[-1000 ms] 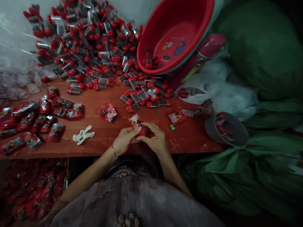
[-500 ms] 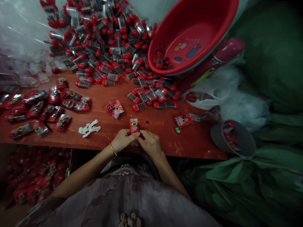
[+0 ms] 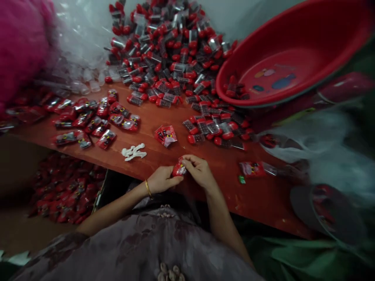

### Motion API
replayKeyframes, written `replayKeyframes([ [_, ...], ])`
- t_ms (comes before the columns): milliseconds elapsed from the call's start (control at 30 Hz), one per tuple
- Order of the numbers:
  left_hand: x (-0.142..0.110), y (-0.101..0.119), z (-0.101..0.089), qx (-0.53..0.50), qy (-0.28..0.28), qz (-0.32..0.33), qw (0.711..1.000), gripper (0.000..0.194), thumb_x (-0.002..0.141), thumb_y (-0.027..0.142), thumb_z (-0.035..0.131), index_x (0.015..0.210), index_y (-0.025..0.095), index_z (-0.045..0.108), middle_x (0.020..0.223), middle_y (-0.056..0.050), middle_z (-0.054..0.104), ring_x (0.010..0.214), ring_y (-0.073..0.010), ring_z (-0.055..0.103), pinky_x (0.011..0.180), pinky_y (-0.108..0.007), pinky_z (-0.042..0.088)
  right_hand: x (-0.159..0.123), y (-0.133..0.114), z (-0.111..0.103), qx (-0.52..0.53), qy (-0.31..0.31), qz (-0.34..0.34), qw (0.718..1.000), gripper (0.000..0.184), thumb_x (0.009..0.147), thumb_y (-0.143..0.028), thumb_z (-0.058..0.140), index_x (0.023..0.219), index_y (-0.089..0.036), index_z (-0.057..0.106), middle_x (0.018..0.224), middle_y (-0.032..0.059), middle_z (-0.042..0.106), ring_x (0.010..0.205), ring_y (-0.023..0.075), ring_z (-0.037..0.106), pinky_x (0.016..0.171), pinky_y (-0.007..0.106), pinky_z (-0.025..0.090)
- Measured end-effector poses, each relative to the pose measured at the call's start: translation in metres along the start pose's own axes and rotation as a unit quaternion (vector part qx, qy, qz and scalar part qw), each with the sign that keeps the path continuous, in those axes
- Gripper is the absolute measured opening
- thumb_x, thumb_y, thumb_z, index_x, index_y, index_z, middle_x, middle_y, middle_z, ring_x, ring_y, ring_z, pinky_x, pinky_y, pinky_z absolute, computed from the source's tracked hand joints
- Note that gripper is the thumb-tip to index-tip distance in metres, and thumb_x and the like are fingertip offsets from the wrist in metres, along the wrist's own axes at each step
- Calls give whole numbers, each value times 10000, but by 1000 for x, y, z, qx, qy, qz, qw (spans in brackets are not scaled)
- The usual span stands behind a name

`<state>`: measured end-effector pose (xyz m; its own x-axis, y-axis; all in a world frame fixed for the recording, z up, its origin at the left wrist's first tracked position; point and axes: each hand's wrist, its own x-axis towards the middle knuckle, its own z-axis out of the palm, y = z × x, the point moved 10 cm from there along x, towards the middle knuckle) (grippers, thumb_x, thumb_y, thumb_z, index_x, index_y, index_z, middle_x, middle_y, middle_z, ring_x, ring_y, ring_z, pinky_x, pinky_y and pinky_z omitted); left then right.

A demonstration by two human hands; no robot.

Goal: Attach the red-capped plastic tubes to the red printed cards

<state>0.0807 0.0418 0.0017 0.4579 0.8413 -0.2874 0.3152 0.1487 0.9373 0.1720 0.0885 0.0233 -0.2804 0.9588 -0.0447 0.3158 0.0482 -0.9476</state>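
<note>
Both hands grip a small red printed packet above the table's front edge. My left hand, with a gold bangle at the wrist, is closed on its lower left side. My right hand pinches the packet's upper right corner. What the packet contains cannot be made out. Left of the hands lies a white figure-like piece. Beyond them a flat red packet rests on the wood. Several filled red packets are grouped farther left.
Red-capped clear tubes are heaped at the back of the table. A red basin tilts at the right, above a grey bucket and plastic bags. Below left, a box holds many red packets.
The view has swung left, shifting things rightward in the picture. My right hand has come up to the packet's top corner, and the packet has tilted from upright.
</note>
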Motion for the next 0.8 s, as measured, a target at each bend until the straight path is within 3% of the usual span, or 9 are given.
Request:
replayKeyframes([
  [67,-4,-5,2,-34,-3,-12,999,222,795,363,486,668,187,440,495,54,486,448,-90,448,458,-204,329,2,1,7,-23,4,10,1000,275,794,-437,545,801,-181,646,707,23,653,643,149,588,607,255,460],
  [233,-16,-25,0,-78,-5,-33,996,211,771,361,493,681,181,428,519,65,429,455,-73,413,436,-187,296,-2,4,33,6,-21,40,999,200,710,-368,623,794,-189,596,678,-12,605,599,123,547,588,235,456],
  [467,-31,-32,-17,-107,27,-47,993,249,752,421,507,713,179,470,558,46,449,466,-87,423,433,-197,319,-9,5,64,85,-67,30,994,447,626,-333,730,1024,-208,570,876,21,651,749,161,610,715,303,521],
  [533,-43,-35,-42,-101,85,-61,989,260,743,431,514,705,174,488,553,41,462,480,-91,422,445,-199,325,-11,8,74,138,-93,37,985,516,634,-353,736,1092,-212,546,930,34,638,697,134,597,667,286,536],
  [667,-90,-53,-130,10,255,-138,957,276,764,439,455,744,175,533,540,31,491,489,-120,444,475,-222,341,-12,22,82,193,-83,86,974,393,730,-409,639,1058,-211,548,829,-8,567,503,55,489,463,212,509],
  [733,-111,-57,-178,167,309,-188,917,306,764,459,438,748,180,562,598,-6,560,566,-169,521,526,-249,369,-11,26,82,198,-68,93,973,322,758,-408,601,1001,-200,567,782,-25,539,459,38,468,416,187,480],
  [800,-124,-63,-215,309,324,-252,858,373,792,490,377,724,179,571,651,-66,612,653,-241,582,574,-294,393,-10,26,85,196,-65,86,975,289,760,-398,599,960,-191,581,759,-32,536,429,28,465,391,170,452],
])
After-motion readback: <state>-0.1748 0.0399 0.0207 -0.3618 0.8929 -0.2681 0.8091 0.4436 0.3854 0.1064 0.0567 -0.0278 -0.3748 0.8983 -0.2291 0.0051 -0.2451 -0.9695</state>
